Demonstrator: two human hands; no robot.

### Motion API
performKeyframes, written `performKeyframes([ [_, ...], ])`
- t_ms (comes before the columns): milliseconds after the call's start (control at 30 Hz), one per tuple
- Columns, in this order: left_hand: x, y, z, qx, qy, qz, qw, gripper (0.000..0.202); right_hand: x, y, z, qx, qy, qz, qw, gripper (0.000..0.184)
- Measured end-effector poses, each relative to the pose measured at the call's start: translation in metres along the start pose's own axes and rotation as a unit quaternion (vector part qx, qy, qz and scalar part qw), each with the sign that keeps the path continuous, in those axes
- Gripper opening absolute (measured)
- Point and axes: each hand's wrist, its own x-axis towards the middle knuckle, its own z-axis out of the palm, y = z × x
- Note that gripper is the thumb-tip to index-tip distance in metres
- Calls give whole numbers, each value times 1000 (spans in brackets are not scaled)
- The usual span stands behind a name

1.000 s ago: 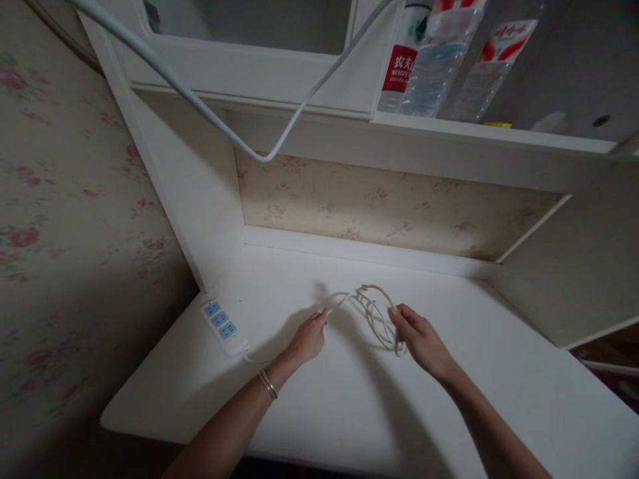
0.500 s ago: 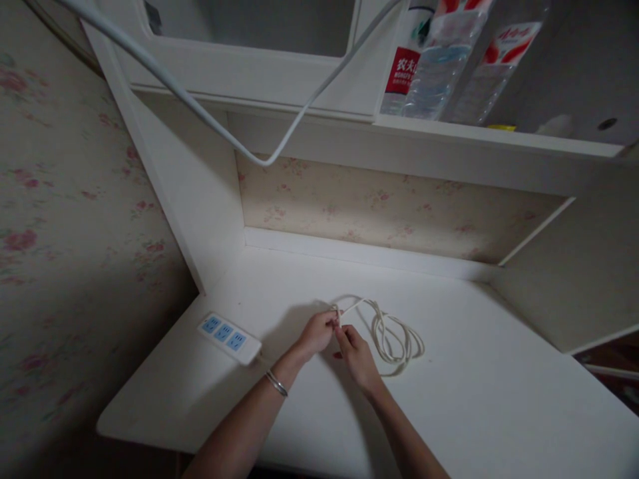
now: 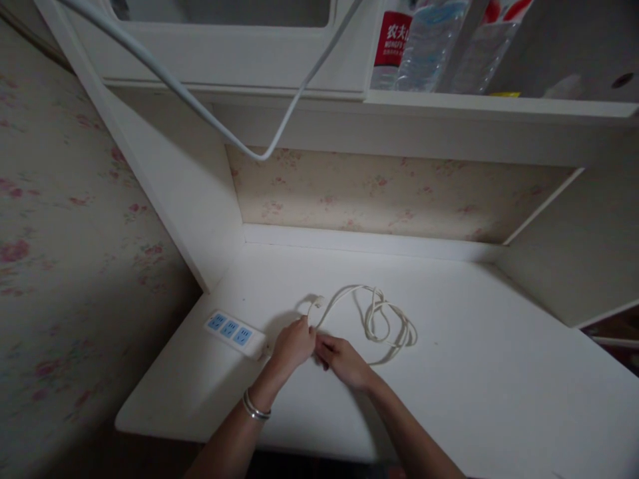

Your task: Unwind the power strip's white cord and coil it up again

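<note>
A white power strip (image 3: 233,330) with blue sockets lies at the left of a white desk (image 3: 479,372). Its white cord (image 3: 387,322) runs right and lies in loose coils on the desk. My left hand (image 3: 292,346), with a bracelet on the wrist, is closed on the cord close to the strip. Right beside it, my right hand (image 3: 342,359) is closed on the same stretch of cord, and the two hands touch. A loop of cord (image 3: 319,305) rises just above them.
A shelf above holds several water bottles (image 3: 424,43). A thick white cable (image 3: 210,116) hangs slack across the upper shelf unit. Flowered wallpaper covers the left wall (image 3: 60,219) and the back panel. The desk's front edge is near my arms.
My right hand let go of the coils and came left to meet my left hand on the cord. The coils now lie on the desk. The view shifted slightly down.
</note>
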Motion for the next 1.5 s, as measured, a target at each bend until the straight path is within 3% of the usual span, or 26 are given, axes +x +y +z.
performKeyframes([
  [133,-3,-2,5,15,-3,-14,1000,34,24,8,-11,-31,76,128,988,52],
  [333,-5,-5,11,8,13,-11,1000,46,61,10,-8,-35,58,142,988,54],
  [533,-9,-11,8,10,52,-16,998,52,68,8,-1,12,106,95,990,47],
  [767,-13,-15,4,65,97,26,993,47,63,-6,-30,106,171,-26,979,46],
  [933,-13,-13,7,14,98,87,991,43,74,-16,-37,175,168,-50,969,50],
  [1067,-11,-15,13,-38,91,139,985,43,76,-16,-32,205,121,-50,970,52],
  [1133,-9,-17,16,-55,97,148,983,42,72,-16,-27,162,73,-54,983,54],
  [1200,-7,-19,19,-77,110,147,980,39,66,-17,-23,40,29,-64,997,56],
  [1333,-6,-19,19,-88,111,130,981,37,54,-25,-15,-213,-12,-89,973,61],
  [1500,-7,-13,15,-52,97,79,991,34,46,-34,-18,-268,-13,-93,959,61],
])
